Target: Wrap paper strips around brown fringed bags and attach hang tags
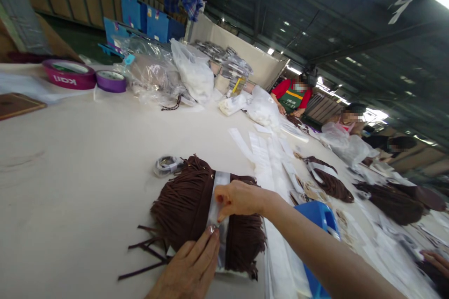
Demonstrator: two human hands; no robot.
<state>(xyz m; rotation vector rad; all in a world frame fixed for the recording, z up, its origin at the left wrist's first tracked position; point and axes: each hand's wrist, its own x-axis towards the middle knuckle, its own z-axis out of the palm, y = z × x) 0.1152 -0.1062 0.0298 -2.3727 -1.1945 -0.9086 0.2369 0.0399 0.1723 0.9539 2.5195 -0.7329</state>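
A dark brown fringed bag lies on the pale table, with a translucent whitish band wrapped across its middle. My right hand is over the band, its fingers curled and closed in a pinch on it. The fingers of my left hand lie stretched out and together, their tips pressing on the band just below the right hand. Loose brown tassel strips trail from the bag's lower left. Touching its upper left is a small coil in clear wrapping.
White strips and a blue bin are to the right, near another brown wrapped bundle. Tape rolls and plastic bags stand at the back. A co-worker works farther along; another person's hand shows at far right.
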